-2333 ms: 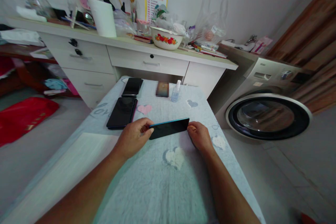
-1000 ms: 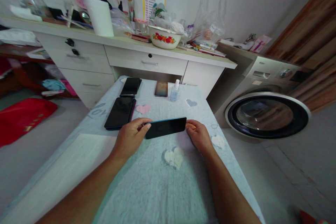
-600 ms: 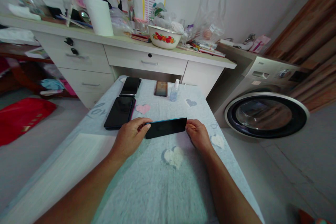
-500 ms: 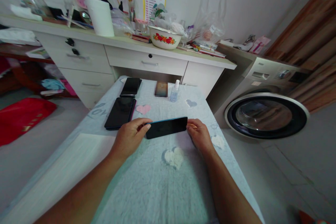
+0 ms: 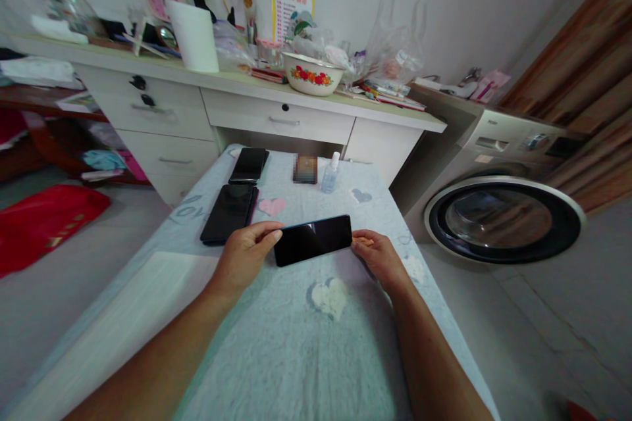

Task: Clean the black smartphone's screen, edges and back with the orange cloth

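Observation:
A black smartphone [image 5: 313, 241] with a dark screen is held sideways above the table, its screen tilted toward me. My left hand [image 5: 247, 253] is closed on its left end, thumb at the upper corner. At the phone's right end, my right hand [image 5: 376, 256] is closed with the fingertips against the short edge. Left of the phone lies a dark tablet-like device [image 5: 230, 212] with a purplish edge. Behind that lies another black device [image 5: 249, 165]. A small clear spray bottle [image 5: 330, 174] stands beyond the phone, next to a blurred brown square item [image 5: 305, 169].
The table [image 5: 276, 355] wears a pale blue cloth with heart prints. A white desk [image 5: 276, 115] with drawers stands behind it, bearing a floral enamel bowl [image 5: 313, 75] and a white cylinder [image 5: 193, 36]. To the right is a washing machine [image 5: 494, 138]; a red bag [image 5: 44, 223] lies at left.
The phone has tipped so that more of its screen faces me, and a reflection now shows on it. Both hands keep their hold at its ends. The view has shifted slightly.

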Demonstrator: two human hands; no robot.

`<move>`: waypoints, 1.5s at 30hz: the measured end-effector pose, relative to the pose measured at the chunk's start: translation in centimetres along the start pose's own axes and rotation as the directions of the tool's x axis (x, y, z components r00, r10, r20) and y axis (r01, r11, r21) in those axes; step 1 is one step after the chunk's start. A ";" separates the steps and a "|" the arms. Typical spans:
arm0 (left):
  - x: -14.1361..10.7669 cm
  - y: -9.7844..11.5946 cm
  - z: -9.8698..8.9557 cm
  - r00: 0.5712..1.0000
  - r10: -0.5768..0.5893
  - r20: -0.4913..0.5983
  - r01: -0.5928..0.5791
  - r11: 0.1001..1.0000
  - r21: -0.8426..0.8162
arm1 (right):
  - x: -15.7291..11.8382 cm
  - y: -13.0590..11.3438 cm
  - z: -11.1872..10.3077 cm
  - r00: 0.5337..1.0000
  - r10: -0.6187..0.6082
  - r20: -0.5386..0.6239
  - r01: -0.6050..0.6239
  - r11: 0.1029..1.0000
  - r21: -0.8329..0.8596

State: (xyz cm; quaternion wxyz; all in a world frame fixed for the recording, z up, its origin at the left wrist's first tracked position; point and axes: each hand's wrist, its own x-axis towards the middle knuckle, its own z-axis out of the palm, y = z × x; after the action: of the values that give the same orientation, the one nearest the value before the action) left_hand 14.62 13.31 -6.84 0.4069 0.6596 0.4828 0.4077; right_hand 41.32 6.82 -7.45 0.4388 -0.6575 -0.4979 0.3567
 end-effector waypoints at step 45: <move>-0.8 0.7 2.1 0.876 -0.145 0.459 0.230 0.964 -0.136 | 0.1 -1.0 1.4 0.989 0.142 0.040 -0.137 0.787 0.602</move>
State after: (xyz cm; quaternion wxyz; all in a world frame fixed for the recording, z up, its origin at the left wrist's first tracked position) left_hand 16.61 12.14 -7.03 0.6041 0.6441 0.3985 0.2477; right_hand 39.71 7.32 -7.05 0.5995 -0.5199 -0.3069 0.5254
